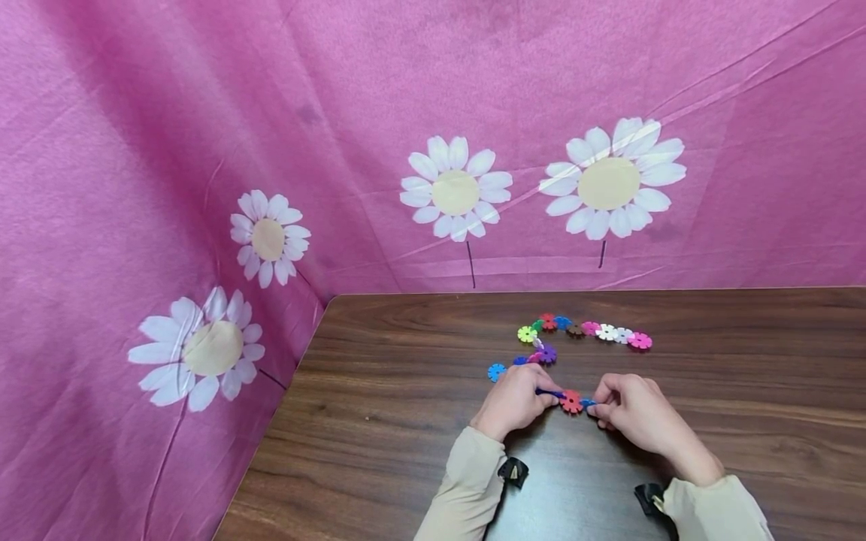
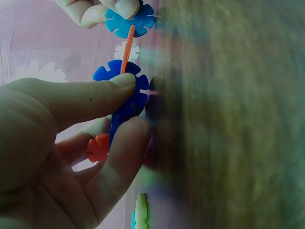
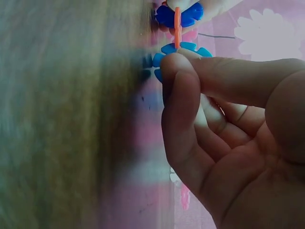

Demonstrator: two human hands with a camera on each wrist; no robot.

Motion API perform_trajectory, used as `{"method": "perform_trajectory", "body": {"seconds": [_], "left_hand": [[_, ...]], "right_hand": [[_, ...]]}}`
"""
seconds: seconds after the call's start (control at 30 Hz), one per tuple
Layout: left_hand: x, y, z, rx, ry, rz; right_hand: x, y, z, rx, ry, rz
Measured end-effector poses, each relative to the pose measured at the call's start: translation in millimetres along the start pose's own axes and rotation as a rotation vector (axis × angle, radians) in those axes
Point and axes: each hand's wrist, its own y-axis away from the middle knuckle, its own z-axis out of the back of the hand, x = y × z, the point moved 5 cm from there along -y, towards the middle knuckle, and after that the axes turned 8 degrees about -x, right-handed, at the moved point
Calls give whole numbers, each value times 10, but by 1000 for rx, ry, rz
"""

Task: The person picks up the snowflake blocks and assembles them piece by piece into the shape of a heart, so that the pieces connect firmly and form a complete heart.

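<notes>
My left hand (image 1: 517,402) pinches a dark blue notched plastic disc (image 2: 108,72) between thumb and fingers. Slotted into it is a red-orange disc (image 1: 571,402), which appears edge-on in both wrist views. At the other side of that disc, my right hand (image 1: 636,413) pinches a light blue disc (image 2: 119,27), partly covered by its thumb and fingertip. The three discs are joined in a row just above the table. Another red-orange piece (image 2: 97,148) shows behind the left fingers; whether it joins the row is hidden.
Beyond the hands, a curving chain of colourful discs (image 1: 607,333) lies on the brown wooden table (image 1: 379,451). Its near end runs toward the left hand, where a blue disc (image 1: 497,372) shows. A pink flowered cloth (image 1: 352,150) hangs behind the table.
</notes>
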Motion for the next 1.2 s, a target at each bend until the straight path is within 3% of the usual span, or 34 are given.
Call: {"method": "perform_trajectory", "body": {"seconds": [0.53,0.8,1.0,1.2], "left_hand": [[4,-6,-18,14,18,60],[-36,-3,-31,18,-59,121],[-68,12,-38,48,-78,109],[-26,46,0,100,-47,55]], "right_hand": [[-30,-18,-43,0,11,17],[-18,-30,-76,61,-30,-9],[-26,-26,-86,86,-8,-37],[7,-12,-92,87,-37,33]]}}
